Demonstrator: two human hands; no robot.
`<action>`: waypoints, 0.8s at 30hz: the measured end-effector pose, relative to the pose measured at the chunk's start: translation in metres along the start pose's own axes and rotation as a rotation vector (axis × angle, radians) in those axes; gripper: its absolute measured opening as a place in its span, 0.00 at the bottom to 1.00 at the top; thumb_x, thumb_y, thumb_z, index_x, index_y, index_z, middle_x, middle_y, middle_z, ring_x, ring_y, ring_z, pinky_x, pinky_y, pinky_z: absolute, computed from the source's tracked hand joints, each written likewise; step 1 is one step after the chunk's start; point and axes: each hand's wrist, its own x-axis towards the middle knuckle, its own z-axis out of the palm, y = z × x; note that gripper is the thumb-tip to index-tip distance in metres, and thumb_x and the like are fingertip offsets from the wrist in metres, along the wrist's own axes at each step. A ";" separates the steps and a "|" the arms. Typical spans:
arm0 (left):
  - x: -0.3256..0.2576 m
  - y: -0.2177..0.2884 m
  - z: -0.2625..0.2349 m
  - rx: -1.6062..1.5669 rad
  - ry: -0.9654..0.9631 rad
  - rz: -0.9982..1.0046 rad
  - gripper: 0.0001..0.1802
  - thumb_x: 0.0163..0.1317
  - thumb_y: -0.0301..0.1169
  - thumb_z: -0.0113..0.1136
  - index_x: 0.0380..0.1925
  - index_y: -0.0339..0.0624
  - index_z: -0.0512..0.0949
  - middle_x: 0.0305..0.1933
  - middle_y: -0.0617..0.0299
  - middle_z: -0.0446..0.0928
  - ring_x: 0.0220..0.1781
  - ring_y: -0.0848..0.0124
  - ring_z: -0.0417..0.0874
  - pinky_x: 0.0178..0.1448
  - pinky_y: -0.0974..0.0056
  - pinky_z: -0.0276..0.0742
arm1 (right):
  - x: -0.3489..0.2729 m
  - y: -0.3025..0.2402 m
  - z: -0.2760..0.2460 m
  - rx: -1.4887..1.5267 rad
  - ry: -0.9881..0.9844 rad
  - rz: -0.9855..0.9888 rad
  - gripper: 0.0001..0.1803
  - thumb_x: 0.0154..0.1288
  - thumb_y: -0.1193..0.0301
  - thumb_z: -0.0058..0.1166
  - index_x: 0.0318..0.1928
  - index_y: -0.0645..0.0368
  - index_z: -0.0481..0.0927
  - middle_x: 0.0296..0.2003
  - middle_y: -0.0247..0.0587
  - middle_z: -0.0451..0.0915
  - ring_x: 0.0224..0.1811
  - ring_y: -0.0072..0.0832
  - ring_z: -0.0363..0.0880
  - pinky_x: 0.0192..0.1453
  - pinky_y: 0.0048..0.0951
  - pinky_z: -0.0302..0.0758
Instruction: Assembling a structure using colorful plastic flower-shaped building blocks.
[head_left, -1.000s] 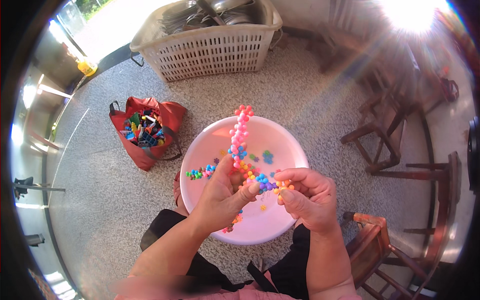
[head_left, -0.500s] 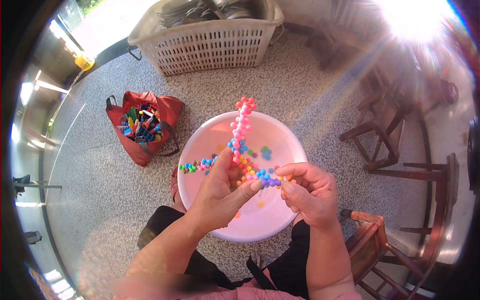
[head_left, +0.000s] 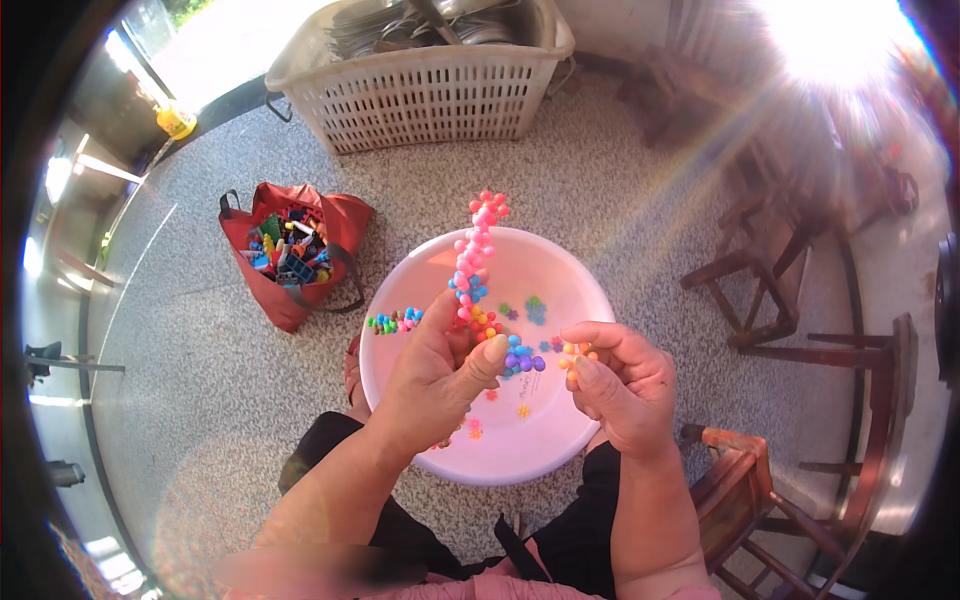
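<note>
Our left hand (head_left: 425, 380) grips the many-coloured beaded chain (head_left: 473, 262) between thumb and fingers, its pink and red length reaching away beyond the fingertips; a green-tipped strand (head_left: 395, 321) shows left of them. The chain's purple end (head_left: 525, 363) pokes past our thumb toward our right hand (head_left: 630, 395), which pinches an orange beaded piece (head_left: 566, 364) (near that end, we see, but apart from it). We hold both over the pink basin (head_left: 560, 430).
</note>
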 end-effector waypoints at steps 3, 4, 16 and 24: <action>0.001 -0.001 0.001 -0.036 0.029 -0.022 0.32 0.59 0.34 0.58 0.59 0.41 0.55 0.40 0.64 0.71 0.38 0.80 0.73 0.35 0.74 0.71 | 0.000 0.001 0.002 -0.094 -0.026 -0.037 0.14 0.59 0.77 0.54 0.46 0.66 0.74 0.29 0.34 0.77 0.26 0.12 0.72 0.29 0.14 0.68; 0.001 -0.003 0.001 -0.024 0.035 -0.018 0.32 0.59 0.35 0.58 0.59 0.41 0.55 0.40 0.64 0.71 0.38 0.80 0.73 0.35 0.75 0.71 | -0.001 0.000 0.002 -0.097 -0.022 -0.039 0.14 0.59 0.77 0.54 0.46 0.66 0.74 0.29 0.34 0.77 0.26 0.12 0.72 0.29 0.14 0.68; 0.000 -0.013 0.002 -0.010 -0.018 0.009 0.33 0.57 0.38 0.60 0.58 0.40 0.56 0.37 0.63 0.73 0.36 0.80 0.73 0.34 0.74 0.72 | -0.003 0.000 -0.001 -0.402 -0.136 -0.145 0.13 0.58 0.76 0.56 0.44 0.65 0.75 0.24 0.32 0.78 0.25 0.12 0.75 0.27 0.14 0.70; -0.003 -0.016 0.006 -0.030 -0.001 -0.015 0.35 0.57 0.39 0.59 0.61 0.44 0.55 0.35 0.65 0.72 0.33 0.80 0.72 0.36 0.75 0.70 | -0.003 0.001 -0.001 -0.457 -0.116 -0.109 0.11 0.58 0.75 0.55 0.41 0.66 0.76 0.23 0.29 0.76 0.20 0.09 0.69 0.24 0.13 0.65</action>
